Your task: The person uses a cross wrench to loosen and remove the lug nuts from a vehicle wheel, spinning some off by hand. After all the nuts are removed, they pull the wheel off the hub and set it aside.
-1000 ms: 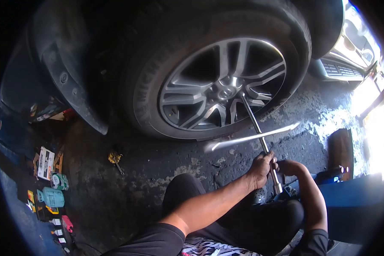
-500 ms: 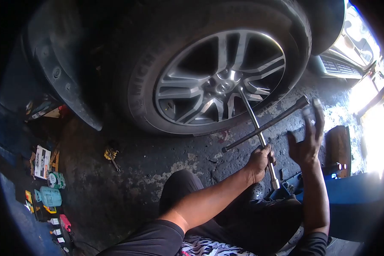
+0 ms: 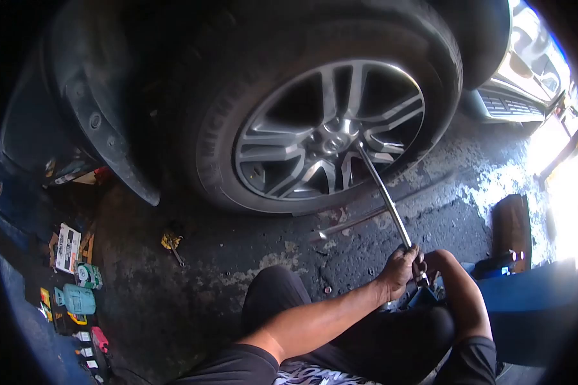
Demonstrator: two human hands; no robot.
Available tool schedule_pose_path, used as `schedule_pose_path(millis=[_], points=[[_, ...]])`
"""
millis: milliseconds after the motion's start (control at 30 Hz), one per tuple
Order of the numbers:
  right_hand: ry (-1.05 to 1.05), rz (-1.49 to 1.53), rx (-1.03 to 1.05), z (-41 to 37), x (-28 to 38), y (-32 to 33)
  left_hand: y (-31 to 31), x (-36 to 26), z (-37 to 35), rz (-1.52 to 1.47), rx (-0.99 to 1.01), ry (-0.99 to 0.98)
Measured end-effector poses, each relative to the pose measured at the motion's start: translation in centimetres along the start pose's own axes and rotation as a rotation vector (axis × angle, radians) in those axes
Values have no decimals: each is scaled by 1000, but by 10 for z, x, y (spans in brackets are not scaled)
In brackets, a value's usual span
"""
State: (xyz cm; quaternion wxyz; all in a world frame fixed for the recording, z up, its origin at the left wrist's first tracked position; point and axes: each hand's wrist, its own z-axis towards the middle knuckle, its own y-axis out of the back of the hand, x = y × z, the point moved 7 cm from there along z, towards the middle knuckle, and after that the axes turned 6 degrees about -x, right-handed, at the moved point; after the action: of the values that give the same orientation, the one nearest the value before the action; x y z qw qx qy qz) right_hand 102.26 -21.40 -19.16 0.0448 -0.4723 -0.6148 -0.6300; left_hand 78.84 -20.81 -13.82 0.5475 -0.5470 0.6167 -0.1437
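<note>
Hands are both bunched at the near end of the cross wrench [image 3: 386, 196]. The left hand [image 3: 397, 272] is closed in a fist around the long shaft, knuckles up. The right hand [image 3: 434, 260] sits just beside it, touching or nearly touching the same shaft end, fingers curled. It's half hidden behind the left one, so I can't tell if it's actually gripping.

From the hands the shaft runs up and away to the left, and its far tip sits on the hub of the alloy wheel [image 3: 282, 138], just below the centre cap. The cross bar only shows as a faint blurred streak over the floor ahead of the left hand, so I can't say exactly how it's angled. The tyre [image 3: 215, 138] wraps the rim and rests on the stained concrete floor [image 3: 237, 269].

Other stuff: the person's knee [image 3: 273, 285] in dark trousers is just left of the left forearm. Further left of that on the floor there's a small yellow tool [image 3: 171, 240], and well off to the left a scatter of boxes and packets [image 3: 77, 282]. A mud flap [image 3: 106, 135] hangs left of the tyre. Right of the right hand is a brown block [image 3: 512, 224] with a blue panel [image 3: 533, 301] below it.
</note>
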Motion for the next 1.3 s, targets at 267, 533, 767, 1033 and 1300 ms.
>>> schedule_pose_path(millis=[267,533,767,1033,1300], points=[[-42,120,-1025,-30,12,167,19,0,8,42,-74,-14],[1145,-398,-659,-138,330,38,31,5,18,-74,-136,-44],[1639,-865,-275,-134,386,-101,30,22,8,-144,58,73],[-195,-698,10,-20,43,78,20,-7,3,18,-150,22],[-181,-365,-149,-100,-72,88,17,-10,13,-21,-135,-18]])
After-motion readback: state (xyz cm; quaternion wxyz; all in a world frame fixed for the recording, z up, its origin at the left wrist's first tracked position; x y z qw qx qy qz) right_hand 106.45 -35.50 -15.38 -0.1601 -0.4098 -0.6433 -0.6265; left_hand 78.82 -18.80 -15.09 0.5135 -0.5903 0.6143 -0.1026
